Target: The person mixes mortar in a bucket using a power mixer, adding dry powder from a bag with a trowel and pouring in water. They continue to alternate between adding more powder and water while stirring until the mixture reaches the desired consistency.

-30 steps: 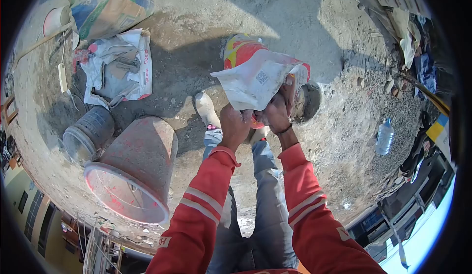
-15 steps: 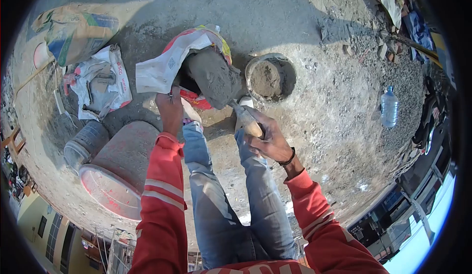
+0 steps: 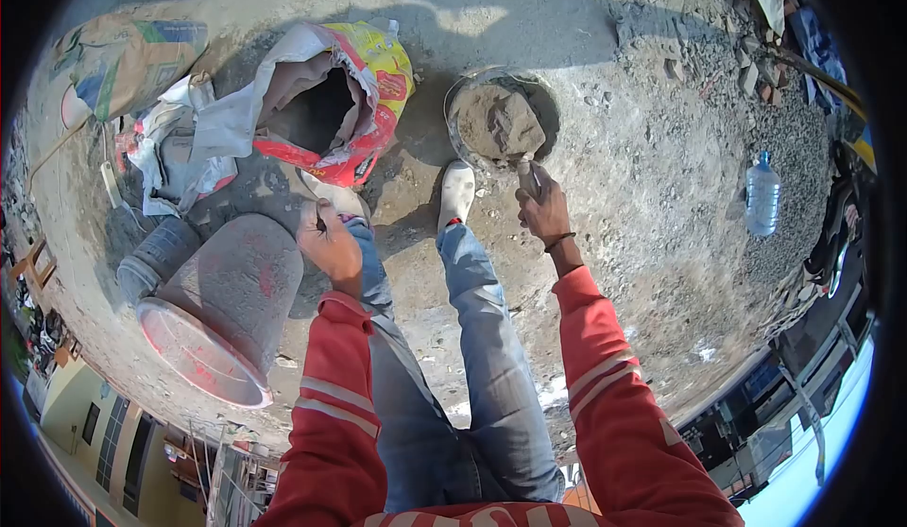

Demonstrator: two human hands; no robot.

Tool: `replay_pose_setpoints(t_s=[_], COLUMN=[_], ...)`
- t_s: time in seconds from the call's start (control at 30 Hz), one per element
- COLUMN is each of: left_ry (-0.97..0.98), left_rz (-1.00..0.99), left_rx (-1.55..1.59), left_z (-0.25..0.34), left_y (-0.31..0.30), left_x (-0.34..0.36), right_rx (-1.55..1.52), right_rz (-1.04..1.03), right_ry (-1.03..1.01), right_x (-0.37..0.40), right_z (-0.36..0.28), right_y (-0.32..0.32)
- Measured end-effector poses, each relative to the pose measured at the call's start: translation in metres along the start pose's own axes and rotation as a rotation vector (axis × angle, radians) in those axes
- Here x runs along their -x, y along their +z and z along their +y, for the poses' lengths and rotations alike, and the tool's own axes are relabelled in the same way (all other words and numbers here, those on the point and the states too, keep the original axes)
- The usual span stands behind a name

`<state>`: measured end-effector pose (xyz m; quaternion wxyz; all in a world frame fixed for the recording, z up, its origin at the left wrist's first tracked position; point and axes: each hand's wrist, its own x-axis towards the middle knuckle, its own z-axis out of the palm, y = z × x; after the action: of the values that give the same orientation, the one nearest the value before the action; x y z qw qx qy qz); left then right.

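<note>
My right hand (image 3: 545, 207) grips the handle of a trowel (image 3: 528, 179) at the near rim of a round bucket (image 3: 453, 130). Its blade reaches into the bucket and is hidden under a heap of grey cement powder (image 3: 515, 128). My left hand (image 3: 329, 243) is closed with its fingers curled under, above my left shoe and just below an opened cement bag (image 3: 383, 135). It looks apart from the bag. The red, yellow and white bag stands with its mouth gaping and its inside dark.
A large dusty tub (image 3: 236, 291) lies tipped at the left, beside a grey bucket (image 3: 156, 258). A torn white bag (image 3: 179, 163) and a brown sack (image 3: 132, 64) lie beyond them. On the gravel at right is a clear water bottle (image 3: 762, 196).
My right hand has carried the trowel with its load of grey powder from the bag to the bucket. My left hand has let go of the bag's edge and drawn back towards me.
</note>
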<state>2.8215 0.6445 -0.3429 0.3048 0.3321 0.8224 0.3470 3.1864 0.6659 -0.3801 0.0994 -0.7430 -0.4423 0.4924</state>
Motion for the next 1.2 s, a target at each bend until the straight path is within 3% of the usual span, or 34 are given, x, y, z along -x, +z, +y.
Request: replay_pose_setpoints(t_s=[0.03, 0.07, 0.13, 0.2, 0.33, 0.43, 0.5, 0.57, 0.67, 0.77, 0.8, 0.83, 0.87, 0.9, 0.97, 1.03, 1.1, 1.2], left_ry=[0.026, 0.052, 0.044, -0.040, 0.059, 0.111, 0.062, 0.020, -0.051, -0.034, -0.146, -0.016, -0.071, -0.023, -0.034, -0.048, -0.075, -0.111], left_rz=[-0.157, -0.318, -0.468, -0.544, -0.464, -0.462, -0.438, -0.406, -0.644, -0.731, -0.777, -0.640, -0.832, -0.673, -0.607, -0.496, -0.484, -0.543], left_rx=[-0.099, -0.197, -0.197, -0.239, -0.247, -0.278, -0.250, -0.221, 0.072, 0.099, 0.124, 0.082, -0.026, 0.019, -0.022, 0.019, 0.047, 0.057], left_z=[0.001, 0.005, 0.008, -0.004, -0.042, -0.024, 0.001, 0.012, 0.026, 0.018, 0.033, 0.039, 0.060, 0.057, 0.056, 0.052, 0.059, 0.083], left_y=[0.016, 0.036, 0.084, 0.138, 0.243, 0.271, 0.266, 0.265, 0.266, 0.286, 0.279, 0.277, 0.259, 0.256, 0.236, 0.198, 0.160, 0.081], left_x=[0.019, 0.038, 0.049, 0.032, -0.017, -0.033, -0.021, -0.016, 0.001, 0.020, 0.026, 0.038, 0.033, 0.054, 0.080, 0.094, 0.093, 0.100], right_rx=[0.299, 0.298, 0.379, 0.396, 0.461, 0.512, 0.520, 0.487, 0.644, 0.610, 0.666, 0.722, 0.749, 0.777, 0.790, 0.765, 0.852, 0.904], right_rz=[0.122, 0.119, 0.127, 0.154, 0.209, 0.189, 0.155, 0.172, 0.099, 0.160, 0.073, -0.011, -0.028, -0.045, -0.023, -0.073, -0.090, -0.149], right_ry=[-0.230, -0.228, -0.032, -0.038, -0.027, -0.059, -0.114, -0.106, -0.058, -0.110, -0.049, 0.004, 0.018, 0.024, -0.261, -0.048, -0.104, 0.079], right_x=[-0.026, -0.031, -0.034, -0.029, -0.005, -0.002, -0.005, 0.001, 0.000, 0.011, 0.012, 0.011, 0.020, 0.029, 0.057, 0.094, 0.128, 0.177], right_z=[0.041, 0.039, 0.022, 0.027, 0.036, 0.088, 0.118, 0.094, 0.110, 0.069, 0.080, 0.091, 0.081, 0.068, 0.060, 0.033, 0.049, 0.058], right_y=[0.019, 0.022, 0.025, 0.022, 0.008, 0.002, 0.000, -0.006, -0.016, -0.026, -0.028, -0.032, -0.036, -0.039, -0.047, -0.055, -0.068, -0.082])
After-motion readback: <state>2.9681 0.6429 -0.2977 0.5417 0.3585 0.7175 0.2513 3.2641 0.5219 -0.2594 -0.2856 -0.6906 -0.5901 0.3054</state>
